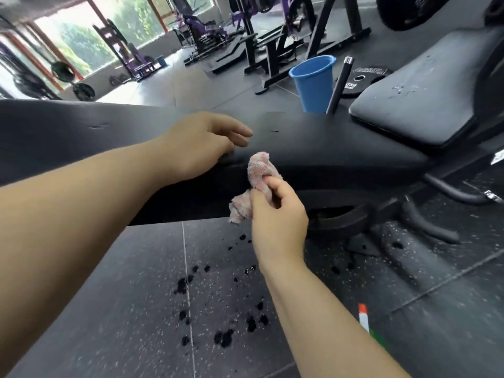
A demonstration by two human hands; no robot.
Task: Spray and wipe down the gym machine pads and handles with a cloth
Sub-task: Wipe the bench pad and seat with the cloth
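The right grip point(275, 211) pinches the bunched cloth point(259, 170) at the front edge of the pad point(327, 143). The left grip point(207, 143) rests on the pad, fingers loose. Bunched so small, the cloth may skip patches and drip onto the floor point(136, 296) below the pad.

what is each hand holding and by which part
The right hand pinches the bunched cloth around its middle; the left hand holds nothing, resting on the pad.

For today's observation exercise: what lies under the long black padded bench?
A black round disc lies under the long black padded bench, beside curved black frame tubes. Farther left, the pad hides the floor.
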